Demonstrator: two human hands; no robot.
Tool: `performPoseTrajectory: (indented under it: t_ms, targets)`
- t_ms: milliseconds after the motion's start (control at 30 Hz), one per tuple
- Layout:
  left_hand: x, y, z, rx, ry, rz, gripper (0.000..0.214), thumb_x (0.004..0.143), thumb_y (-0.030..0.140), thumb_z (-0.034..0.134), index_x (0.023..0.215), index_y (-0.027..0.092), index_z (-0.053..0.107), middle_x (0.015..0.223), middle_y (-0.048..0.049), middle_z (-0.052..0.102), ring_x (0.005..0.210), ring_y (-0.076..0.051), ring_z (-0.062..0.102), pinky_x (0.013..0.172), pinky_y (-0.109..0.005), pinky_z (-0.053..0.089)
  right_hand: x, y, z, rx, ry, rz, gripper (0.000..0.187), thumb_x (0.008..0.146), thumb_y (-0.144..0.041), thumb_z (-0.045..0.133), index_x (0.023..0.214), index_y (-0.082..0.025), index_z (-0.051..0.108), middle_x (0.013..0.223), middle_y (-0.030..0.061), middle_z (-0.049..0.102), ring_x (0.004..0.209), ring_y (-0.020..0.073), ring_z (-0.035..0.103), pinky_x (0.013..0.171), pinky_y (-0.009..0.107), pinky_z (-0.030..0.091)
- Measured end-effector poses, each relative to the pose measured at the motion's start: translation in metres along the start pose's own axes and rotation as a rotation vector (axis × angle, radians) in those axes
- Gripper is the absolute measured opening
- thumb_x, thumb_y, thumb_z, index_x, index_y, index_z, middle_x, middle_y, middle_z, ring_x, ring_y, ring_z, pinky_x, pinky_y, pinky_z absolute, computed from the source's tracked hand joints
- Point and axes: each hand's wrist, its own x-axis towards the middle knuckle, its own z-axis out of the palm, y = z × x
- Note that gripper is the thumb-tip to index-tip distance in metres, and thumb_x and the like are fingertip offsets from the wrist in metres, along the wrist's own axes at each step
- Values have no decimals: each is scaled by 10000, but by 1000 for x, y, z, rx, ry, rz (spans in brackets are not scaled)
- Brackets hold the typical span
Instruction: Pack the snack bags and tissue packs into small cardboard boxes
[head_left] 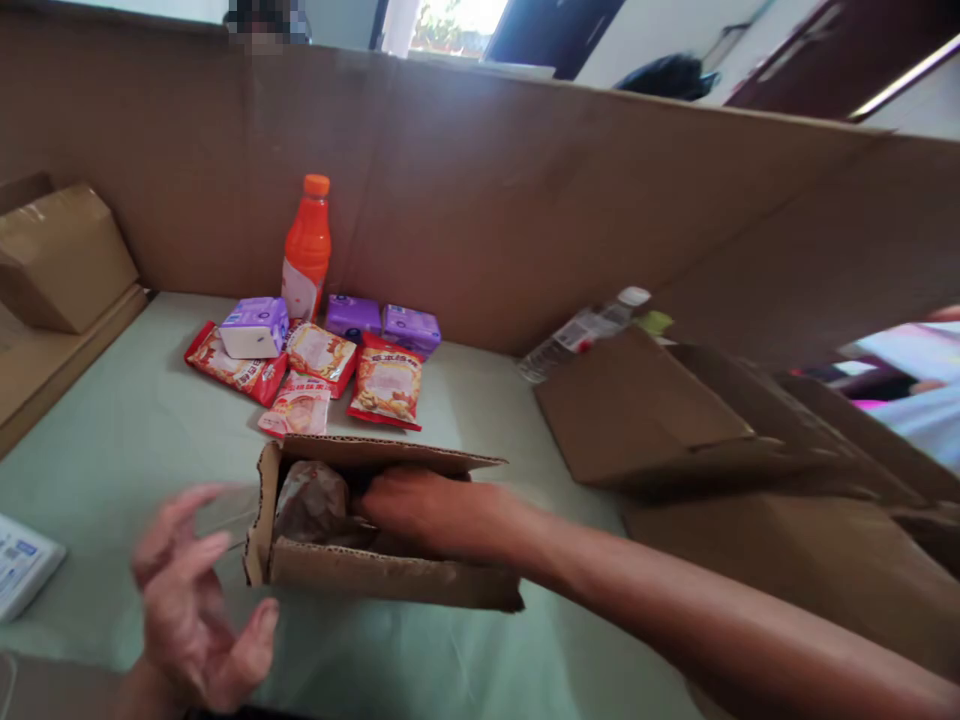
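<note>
An open cardboard box point(390, 577) stands in front of me on the pale green cloth, its flaps up. Crumpled brown paper point(311, 500) lies inside at its left end. My right hand point(409, 505) reaches down into the box beside the paper, and its fingertips are hidden there. Just left of the box, my left hand point(195, 605) is raised with its fingers apart, holding nothing, slightly blurred. Something clear, like film or tape, shows faintly between that hand and the box's left flap.
Behind the box lie several red snack packets point(386, 383), purple packs point(255, 327) and an orange bottle point(307, 245). A clear bottle point(581, 335) leans by cardboard boxes point(645, 410) at right. More boxes point(71, 255) stand left. A tall cardboard wall point(465, 200) closes the back.
</note>
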Motion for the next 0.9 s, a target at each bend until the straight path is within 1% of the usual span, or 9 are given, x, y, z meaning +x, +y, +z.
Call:
performPoseTrajectory:
  t_ms: [67,133,200,267,400,500,667,800,900]
  targets:
    - [-7,-2,2,-124,28,-108,605,835,323,606,1426,314,478,1496,-67,447,1285,-344,545,1103,-646,453,-28,13,-11,61,73,17,190,891,-167,623,988,-163,786,978,113,790,895,264,750,757,326,555]
    - [-15,-6,3,-215,-83,-181,673,875,390,629,1506,275,425,1513,-106,485,1353,-363,513,1135,-622,453,-64,29,-11,201,324,46,245,961,-263,550,1045,-197,770,1010,94,785,900,243,744,782,336,567]
    - [-21,-10,3,-239,-189,-218,738,880,433,664,1538,239,391,1507,-137,512,1380,-355,506,1119,-553,501,-101,41,3,360,596,70,277,992,-378,524,1029,-246,766,993,67,785,874,215,744,774,319,582]
    - [-23,-11,3,-236,-220,-197,720,884,419,685,1524,222,422,1496,-142,527,1373,-325,524,1100,-477,527,-127,45,31,452,759,101,288,942,-492,613,1052,-270,759,1005,68,783,894,223,749,778,320,604]
    - [-13,-6,4,-140,-244,-94,558,907,312,673,1442,242,532,1440,-121,578,1323,-291,567,1094,-452,517,-127,32,94,486,946,134,462,851,-555,725,1215,-273,703,1248,108,717,1149,265,690,944,374,589]
    - [0,-3,4,-58,-290,-19,480,922,220,632,1397,251,573,1378,-106,628,1256,-275,609,1048,-445,531,-103,16,120,566,1103,230,320,908,-484,668,1110,-239,711,1337,145,654,1242,282,633,991,412,563]
    - [7,-1,1,-19,-221,-45,498,881,189,670,1366,266,586,1294,-83,648,1198,-257,611,1037,-427,512,-87,9,132,664,1179,173,200,959,-366,605,874,-254,747,1446,98,581,1279,275,596,995,423,556]
    - [9,3,-2,-55,-258,-105,414,950,343,605,1354,254,587,1262,-99,634,1198,-257,596,1006,-395,527,-94,20,143,758,1152,-10,172,964,-334,614,965,-335,786,1544,24,501,1357,268,547,1066,444,520]
    - [16,7,-6,-53,-338,-137,437,999,497,458,1308,235,622,1270,-126,620,1216,-295,585,987,-433,530,-95,31,149,845,1084,-193,270,993,-455,537,1038,-394,796,1540,8,513,1422,289,480,1131,509,456]
